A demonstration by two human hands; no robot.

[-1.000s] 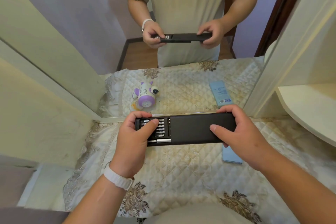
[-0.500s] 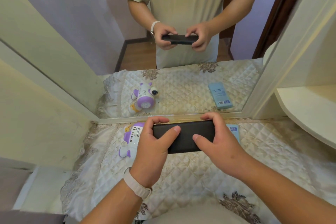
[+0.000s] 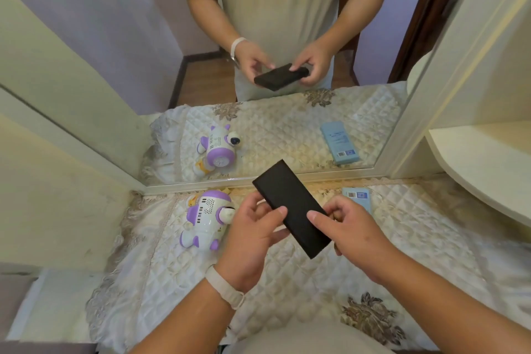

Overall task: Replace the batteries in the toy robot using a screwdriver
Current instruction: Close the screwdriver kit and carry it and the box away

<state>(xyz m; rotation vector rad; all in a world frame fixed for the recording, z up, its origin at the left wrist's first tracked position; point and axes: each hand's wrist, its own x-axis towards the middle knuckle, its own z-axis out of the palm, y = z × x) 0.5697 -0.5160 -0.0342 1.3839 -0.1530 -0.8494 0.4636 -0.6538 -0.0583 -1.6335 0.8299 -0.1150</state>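
The left hand [image 3: 253,238] and right hand [image 3: 356,236] are pinching the black case [image 3: 284,195], holding it slantwise between them. The robot [image 3: 205,217] is lying left of the left hand, a blue box [image 3: 356,195] beyond the right.

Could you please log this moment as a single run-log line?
left hand: grips flat black rectangular case | right hand: grips same case | white-and-purple plastic toy robot: lying on quilted cream cloth, untouched
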